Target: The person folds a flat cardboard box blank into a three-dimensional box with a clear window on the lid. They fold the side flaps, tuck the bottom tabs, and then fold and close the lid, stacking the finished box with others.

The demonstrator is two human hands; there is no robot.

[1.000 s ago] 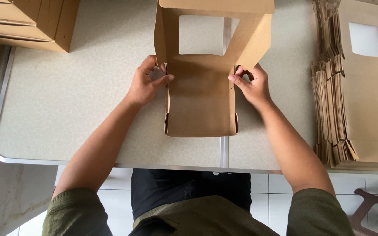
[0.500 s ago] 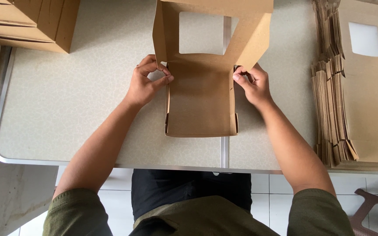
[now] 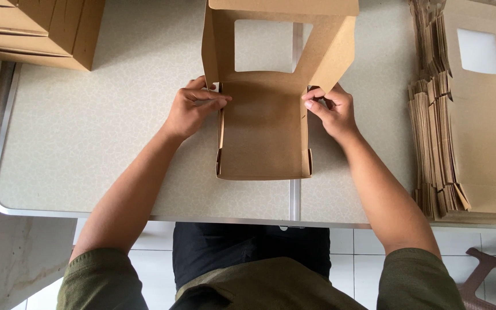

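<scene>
**Kraft window box, mid-fold: side walls going up**

Halfway through assembling a kraft window box, sitting in the middle of the tabletop right in front of the body. Base tray flat on the surface, low side walls already standing, windowed lid tipped up at the far end with the cutout facing the camera.

Left hand curled at the back left corner, fingertips pinching the top of the side wall where it meets the lid flap. Right hand mirroring that on the back right corner, thumb and fingers pinched on the wall edge. Neither hand spread flat.

Looks like the corner-locking step: tucking the rear tabs so the walls stay put. Next move probably needs both corners pressed inward evenly, then the lid flaps lined up outside or inside the walls (can't tell which from here) before swinging the lid down.

Stack of flat unfolded box blanks off to the right, finished cartons at the far left corner.
</scene>
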